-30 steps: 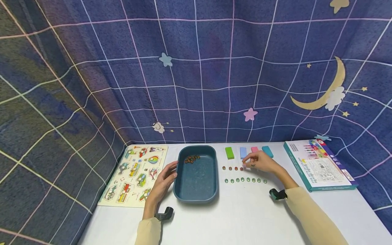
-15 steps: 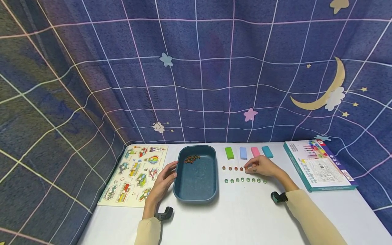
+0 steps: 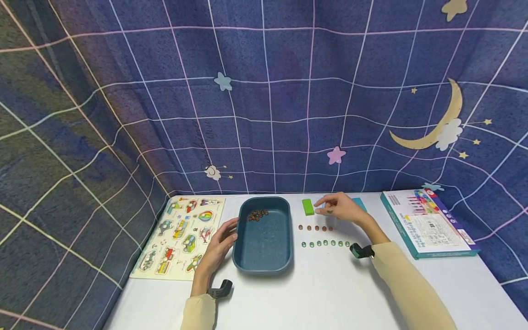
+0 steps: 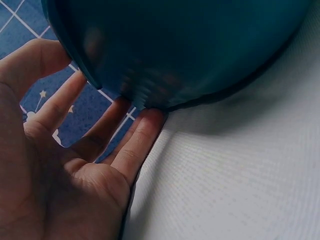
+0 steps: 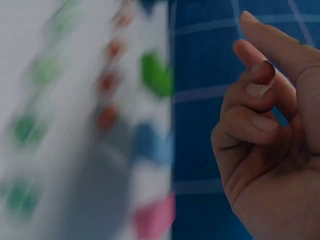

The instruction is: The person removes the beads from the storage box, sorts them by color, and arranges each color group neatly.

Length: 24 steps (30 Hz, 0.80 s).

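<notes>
My left hand (image 3: 222,245) rests its fingertips against the left side of a dark teal plastic bin (image 3: 264,250); in the left wrist view the fingers (image 4: 132,152) touch its outer wall. Inside the bin, at the far left, lies a cluster of reddish-brown beads (image 3: 257,215). My right hand (image 3: 340,208) is raised over the coloured blocks, with nothing between its loosely bent fingers (image 5: 250,120). Below it runs a row of red beads (image 3: 316,228), and nearer me a row of green beads (image 3: 325,243). Part of the green row's right end is hidden by the wrist camera.
A green block (image 3: 308,207) stands left of my right hand. The hand covers most of the blue and pink (image 5: 154,217) blocks; a teal block (image 3: 360,203) shows behind it. A picture board (image 3: 179,238) lies left, a flat box (image 3: 429,224) right. A patterned curtain backs the table.
My right hand set a red bead down at the right end of the red row, let go, then lifted away toward the blocks and slightly left. The left hand stayed put.
</notes>
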{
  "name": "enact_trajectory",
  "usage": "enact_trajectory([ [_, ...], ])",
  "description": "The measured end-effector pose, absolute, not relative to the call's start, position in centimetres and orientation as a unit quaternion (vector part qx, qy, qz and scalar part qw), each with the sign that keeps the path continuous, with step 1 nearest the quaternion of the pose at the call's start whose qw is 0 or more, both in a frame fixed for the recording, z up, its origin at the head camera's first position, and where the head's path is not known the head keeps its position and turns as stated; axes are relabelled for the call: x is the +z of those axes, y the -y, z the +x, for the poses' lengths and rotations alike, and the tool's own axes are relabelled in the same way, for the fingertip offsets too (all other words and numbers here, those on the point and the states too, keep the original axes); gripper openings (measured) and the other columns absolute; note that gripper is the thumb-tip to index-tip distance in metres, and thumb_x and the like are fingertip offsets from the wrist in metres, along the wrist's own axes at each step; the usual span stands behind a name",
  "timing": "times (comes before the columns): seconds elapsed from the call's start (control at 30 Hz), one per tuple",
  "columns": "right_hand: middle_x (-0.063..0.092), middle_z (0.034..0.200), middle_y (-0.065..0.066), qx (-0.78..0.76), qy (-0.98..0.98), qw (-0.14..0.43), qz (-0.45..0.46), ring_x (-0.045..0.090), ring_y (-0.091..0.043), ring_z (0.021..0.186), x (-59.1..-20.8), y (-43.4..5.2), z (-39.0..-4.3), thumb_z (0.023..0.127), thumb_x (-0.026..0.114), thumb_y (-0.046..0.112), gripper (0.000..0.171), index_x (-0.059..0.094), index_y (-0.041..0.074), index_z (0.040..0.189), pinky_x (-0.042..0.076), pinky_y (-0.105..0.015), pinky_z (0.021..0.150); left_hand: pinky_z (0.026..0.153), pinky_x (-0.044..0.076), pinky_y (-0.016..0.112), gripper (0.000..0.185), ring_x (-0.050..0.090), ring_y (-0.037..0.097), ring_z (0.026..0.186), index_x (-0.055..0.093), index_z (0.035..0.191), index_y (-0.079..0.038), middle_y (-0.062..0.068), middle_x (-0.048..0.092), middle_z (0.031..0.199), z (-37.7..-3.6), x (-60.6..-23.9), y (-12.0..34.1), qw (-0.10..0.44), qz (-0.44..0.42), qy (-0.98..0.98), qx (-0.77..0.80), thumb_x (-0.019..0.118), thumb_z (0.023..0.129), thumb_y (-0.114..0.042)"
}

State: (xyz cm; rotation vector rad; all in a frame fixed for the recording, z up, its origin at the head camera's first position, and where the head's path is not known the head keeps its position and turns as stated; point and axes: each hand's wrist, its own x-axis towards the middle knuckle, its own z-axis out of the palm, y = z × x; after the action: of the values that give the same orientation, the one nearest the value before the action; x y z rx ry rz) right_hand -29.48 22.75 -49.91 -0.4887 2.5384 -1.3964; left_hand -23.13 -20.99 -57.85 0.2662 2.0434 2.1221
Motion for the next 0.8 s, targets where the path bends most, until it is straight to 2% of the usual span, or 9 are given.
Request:
enact_trajectory([
  [0.2, 0.045, 0.063, 0.007, -0.498, -0.842, 0.085, -0.188, 0.036, -0.009, 0.056, -46.5, -15.2, -30.5, 0.096, 0.079, 0.028, 0.023, 0.082, 0.012, 0.112, 0.031, -0.024, 0.053, 0.112, 0.050, 0.023, 0.058, 0.049, 0.020, 0.142, 0.044, 0.159, -0.011, 0.018, 0.042, 0.165, -23.0, -57.9, 21.1, 0.089, 0.086, -0.689, 0.714, 0.061, 0.104, -0.014],
  [0.33, 0.046, 0.060, 0.008, -0.521, -0.827, 0.089, -0.192, 0.037, -0.011, 0.056, -45.9, -10.0, -31.0, 0.096, 0.079, 0.028, 0.019, 0.083, 0.015, 0.109, 0.033, -0.025, 0.054, 0.112, 0.050, 0.023, 0.057, 0.049, 0.020, 0.142, 0.044, 0.159, -0.013, 0.017, 0.042, 0.165, -23.1, -57.9, 21.1, 0.089, 0.086, -0.694, 0.710, 0.061, 0.104, -0.015],
  [0.5, 0.054, 0.062, 0.006, -0.485, -0.844, 0.088, -0.210, 0.046, -0.011, 0.061, -47.2, -5.0, -31.6, 0.094, 0.080, 0.028, 0.021, 0.083, 0.015, 0.110, 0.038, -0.024, 0.058, 0.111, 0.050, 0.023, 0.057, 0.048, 0.022, 0.143, 0.044, 0.159, -0.012, 0.018, 0.042, 0.165, -23.1, -57.8, 20.9, 0.092, 0.090, -0.691, 0.711, 0.060, 0.105, -0.015],
  [0.6, 0.066, 0.066, -0.005, -0.463, -0.855, 0.096, -0.213, 0.055, -0.017, 0.061, -48.7, -3.1, -31.9, 0.093, 0.081, 0.023, 0.019, 0.083, 0.012, 0.109, 0.039, -0.022, 0.056, 0.110, 0.051, 0.022, 0.058, 0.047, 0.023, 0.143, 0.042, 0.160, -0.010, 0.019, 0.041, 0.166, -23.1, -57.7, 20.9, 0.094, 0.092, -0.689, 0.712, 0.059, 0.105, -0.014],
  [0.7, 0.076, 0.077, -0.014, -0.444, -0.866, 0.107, -0.204, 0.062, -0.019, 0.062, -50.2, -1.9, -32.0, 0.091, 0.083, 0.017, 0.019, 0.083, 0.009, 0.108, 0.040, -0.020, 0.055, 0.109, 0.051, 0.021, 0.057, 0.046, 0.023, 0.143, 0.043, 0.160, -0.012, 0.018, 0.041, 0.166, -23.0, -57.7, 21.0, 0.095, 0.084, -0.691, 0.711, 0.060, 0.105, -0.014],
  [0.8, 0.081, 0.088, -0.012, -0.413, -0.882, 0.100, -0.204, 0.063, -0.013, 0.068, -51.6, -1.2, -32.0, 0.088, 0.085, 0.012, 0.021, 0.083, 0.007, 0.108, 0.046, -0.019, 0.060, 0.108, 0.051, 0.020, 0.057, 0.045, 0.023, 0.144, 0.044, 0.159, -0.014, 0.016, 0.042, 0.166, -23.0, -57.7, 21.0, 0.096, 0.081, -0.690, 0.713, 0.060, 0.105, -0.015],
])
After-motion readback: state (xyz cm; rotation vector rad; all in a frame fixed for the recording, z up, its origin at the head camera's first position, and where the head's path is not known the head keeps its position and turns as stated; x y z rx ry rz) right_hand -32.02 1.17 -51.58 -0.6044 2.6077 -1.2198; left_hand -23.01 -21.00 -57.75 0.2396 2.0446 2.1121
